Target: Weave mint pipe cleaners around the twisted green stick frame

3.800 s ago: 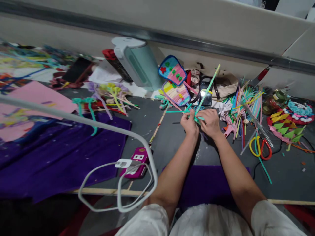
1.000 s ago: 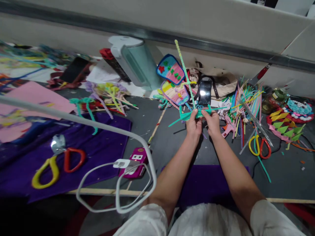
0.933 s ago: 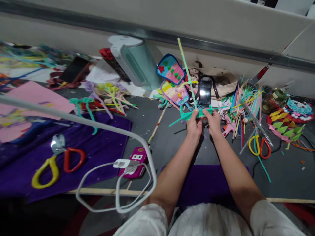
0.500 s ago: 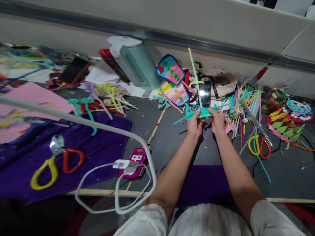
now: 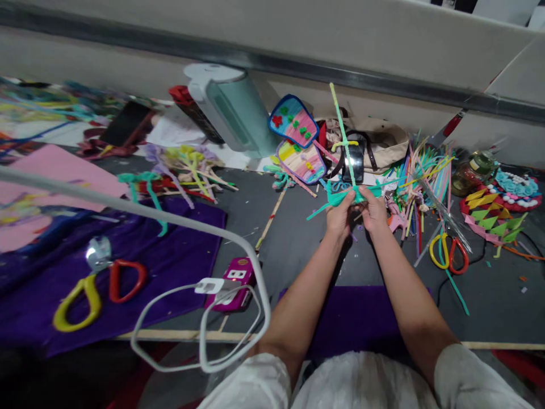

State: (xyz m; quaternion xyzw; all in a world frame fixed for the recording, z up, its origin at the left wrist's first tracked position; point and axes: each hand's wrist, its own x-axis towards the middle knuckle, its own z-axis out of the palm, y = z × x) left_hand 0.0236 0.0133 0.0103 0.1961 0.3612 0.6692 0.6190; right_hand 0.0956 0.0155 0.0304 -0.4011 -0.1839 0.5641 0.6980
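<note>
Between my hands is a flat teal pipe-cleaner piece (image 5: 338, 197), with loose ends sticking out to both sides. A pale yellow-green pipe-cleaner stem (image 5: 346, 133) rises from its middle, with a short yellow crosspiece (image 5: 344, 144) partway up. My left hand (image 5: 340, 215) pinches the piece's near edge left of the stem. Just right of the stem, my right hand (image 5: 373, 210) is closed on the same edge, thumbs near each other. Behind the stem lies a phone (image 5: 354, 162) with a bright reflection. The fingers under the piece are mostly hidden.
To the right, scissors (image 5: 449, 253) lie by a bundle of pipe cleaners (image 5: 430, 176) and a glass jar (image 5: 474, 170). A pale teal jug (image 5: 238, 111) stands behind. Larger scissors (image 5: 100, 284) rest on purple cloth (image 5: 179, 272). A white cable (image 5: 191, 221) loops past a magenta power socket (image 5: 238, 272).
Both hands have shifted slightly, the left one inward toward the stem, so the thumbs are closer together. The teal piece and its stem have moved a little to the right.
</note>
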